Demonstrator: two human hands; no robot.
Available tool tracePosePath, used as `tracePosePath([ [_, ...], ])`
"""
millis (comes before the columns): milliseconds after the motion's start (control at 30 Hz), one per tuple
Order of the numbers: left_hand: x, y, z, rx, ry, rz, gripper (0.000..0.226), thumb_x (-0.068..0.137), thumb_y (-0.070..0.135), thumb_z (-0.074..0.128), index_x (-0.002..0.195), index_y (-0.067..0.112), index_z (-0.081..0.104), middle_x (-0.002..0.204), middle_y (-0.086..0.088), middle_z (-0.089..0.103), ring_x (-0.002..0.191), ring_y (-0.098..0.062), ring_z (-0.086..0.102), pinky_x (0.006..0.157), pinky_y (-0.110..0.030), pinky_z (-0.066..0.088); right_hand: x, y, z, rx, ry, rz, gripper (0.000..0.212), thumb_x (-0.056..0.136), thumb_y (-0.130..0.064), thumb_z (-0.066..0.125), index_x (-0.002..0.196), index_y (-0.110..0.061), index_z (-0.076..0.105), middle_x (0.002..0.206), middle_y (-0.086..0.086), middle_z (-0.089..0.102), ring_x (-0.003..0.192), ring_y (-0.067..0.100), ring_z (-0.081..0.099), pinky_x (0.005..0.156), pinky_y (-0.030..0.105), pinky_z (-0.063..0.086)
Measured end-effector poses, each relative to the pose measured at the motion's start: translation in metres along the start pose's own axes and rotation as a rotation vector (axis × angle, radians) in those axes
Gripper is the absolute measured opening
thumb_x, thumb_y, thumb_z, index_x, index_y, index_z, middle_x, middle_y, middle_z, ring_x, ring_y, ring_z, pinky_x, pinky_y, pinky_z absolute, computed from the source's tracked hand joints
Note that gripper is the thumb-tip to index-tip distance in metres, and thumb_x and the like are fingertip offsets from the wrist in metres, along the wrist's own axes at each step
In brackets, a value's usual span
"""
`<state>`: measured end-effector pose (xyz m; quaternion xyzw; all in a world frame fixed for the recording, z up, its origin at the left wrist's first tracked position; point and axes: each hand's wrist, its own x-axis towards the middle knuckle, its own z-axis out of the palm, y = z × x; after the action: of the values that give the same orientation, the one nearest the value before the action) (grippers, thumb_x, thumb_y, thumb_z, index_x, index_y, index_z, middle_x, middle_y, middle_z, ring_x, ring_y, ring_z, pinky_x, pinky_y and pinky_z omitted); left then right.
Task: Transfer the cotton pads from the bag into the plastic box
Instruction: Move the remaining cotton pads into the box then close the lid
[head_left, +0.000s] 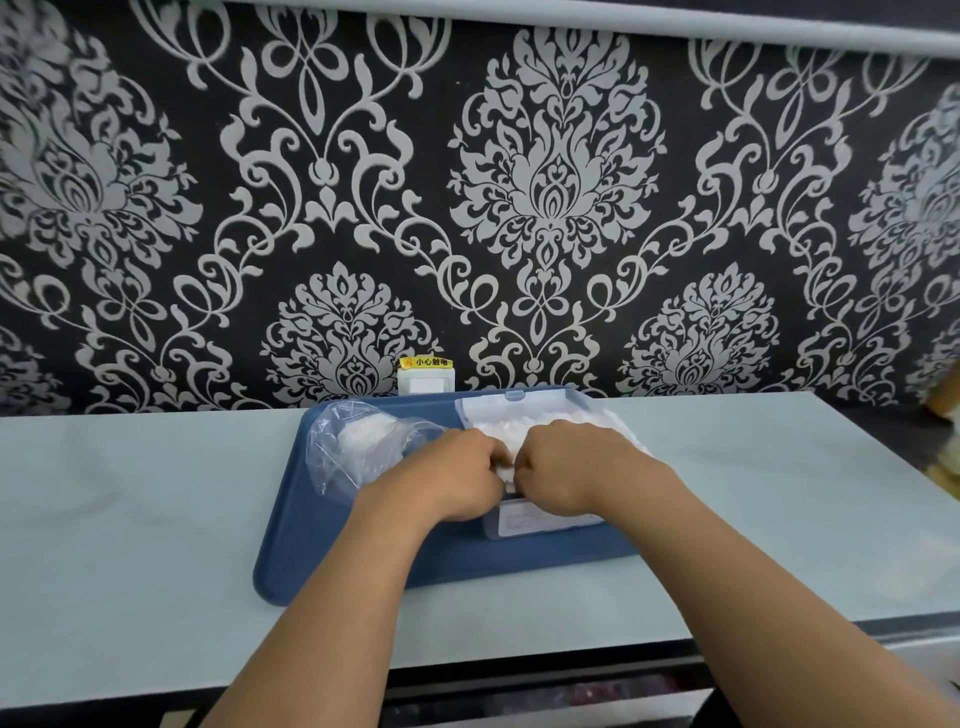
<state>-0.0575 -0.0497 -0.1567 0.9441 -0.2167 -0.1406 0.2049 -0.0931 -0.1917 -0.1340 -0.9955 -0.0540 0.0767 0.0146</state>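
Observation:
A clear plastic box (540, 522) stands on the right part of a blue tray (332, 540), its lid (514, 402) raised at the back. White cotton pads (498, 431) are heaped in the box. My left hand (457, 475) and my right hand (571, 462) meet knuckle to knuckle over the box, both closed on a bunch of pads between them. A crumpled clear bag (358, 449) with a few pads still inside lies on the tray's left part, just beyond my left hand.
The tray sits on a pale counter (130, 519) against a black-and-silver patterned wall. A white wall socket (426, 381) with a yellow warning label is right behind the tray. The counter's front edge runs below my forearms.

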Motion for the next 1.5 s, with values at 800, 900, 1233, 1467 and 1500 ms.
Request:
tracePosePath([
  [800,-0.005,0.007,0.006,0.034,-0.067,0.057,0.043,0.087,0.006,0.042,0.106,0.030,0.071,0.113,-0.001,0.070,0.102,-0.026,0.064,0.091,-0.043,0.056,0.014,0.033,-0.002,0.344,0.156,0.057,0.039,0.084,-0.026,0.053,0.050,-0.014,0.038,0.052,-0.001,0.043,0.059,0.020,0.043,0.058,0.033,0.040],
  [900,-0.008,0.009,0.002,-0.008,-0.075,0.050,0.035,0.090,0.008,0.043,0.101,0.025,0.072,0.109,-0.002,0.070,0.101,-0.025,0.064,0.091,-0.041,0.055,0.010,0.025,-0.006,0.335,0.293,-0.002,0.020,0.070,-0.039,0.067,0.066,-0.021,0.062,0.066,-0.010,0.062,0.070,0.013,0.060,0.066,0.031,0.051],
  [1233,-0.014,0.008,-0.004,0.010,0.056,0.052,0.021,0.088,0.005,0.057,0.085,0.012,0.076,0.077,0.000,0.064,0.069,-0.018,0.059,0.065,-0.032,0.052,0.004,0.004,-0.003,0.005,-0.002,-0.028,0.043,0.087,-0.055,0.042,0.056,-0.025,0.045,0.067,-0.009,0.054,0.077,0.012,0.054,0.105,0.041,0.034],
  [1467,-0.049,-0.008,-0.055,-0.185,0.742,0.186,0.013,0.081,0.021,0.068,0.089,0.027,0.075,0.078,0.013,0.072,0.067,-0.009,0.067,0.066,-0.029,0.057,-0.004,-0.016,-0.034,0.414,0.342,-0.173,0.028,0.086,-0.025,0.060,0.063,-0.013,0.071,0.060,0.002,0.065,0.054,0.013,0.052,0.054,0.031,0.043],
  [1500,-0.052,-0.025,-0.066,-0.270,0.903,0.131,0.012,0.083,0.025,0.069,0.093,0.027,0.075,0.080,0.013,0.073,0.069,-0.007,0.067,0.068,-0.028,0.057,-0.004,-0.020,-0.037,0.555,0.363,-0.235,0.020,0.085,-0.018,0.064,0.070,-0.014,0.077,0.065,0.001,0.071,0.055,0.013,0.057,0.055,0.032,0.048],
])
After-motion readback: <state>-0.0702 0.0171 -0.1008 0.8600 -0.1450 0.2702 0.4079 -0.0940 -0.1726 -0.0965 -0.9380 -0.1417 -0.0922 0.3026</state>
